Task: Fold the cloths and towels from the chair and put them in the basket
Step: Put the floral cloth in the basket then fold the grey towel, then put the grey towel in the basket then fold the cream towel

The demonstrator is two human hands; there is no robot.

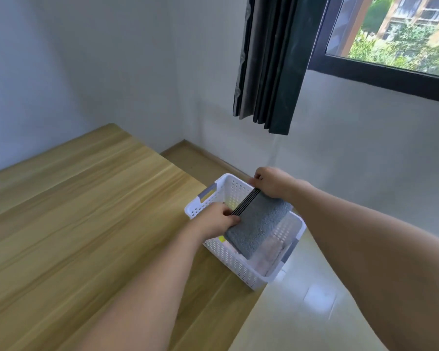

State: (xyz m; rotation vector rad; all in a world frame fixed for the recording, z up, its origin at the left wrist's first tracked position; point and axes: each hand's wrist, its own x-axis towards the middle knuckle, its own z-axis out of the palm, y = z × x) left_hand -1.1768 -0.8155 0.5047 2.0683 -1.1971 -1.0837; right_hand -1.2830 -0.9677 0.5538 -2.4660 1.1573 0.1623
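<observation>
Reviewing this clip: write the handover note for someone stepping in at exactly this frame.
Left hand and right hand each grip an end of the folded grey towel, held tilted over the white basket at the table corner.
Done: at least one pale folded cloth lies in the basket.
Left: lower and release the grey towel. The chair is out of view, so remaining items cannot be told.

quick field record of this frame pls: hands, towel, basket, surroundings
left hand: grips the grey towel's striped end
right hand: grips the same end, far side
grey towel: folded, tilted, lower end inside the basket
basket: white, perforated, at the wooden table's corner; a pale folded cloth inside
wooden table: under the basket
background: dark curtain, window
</observation>
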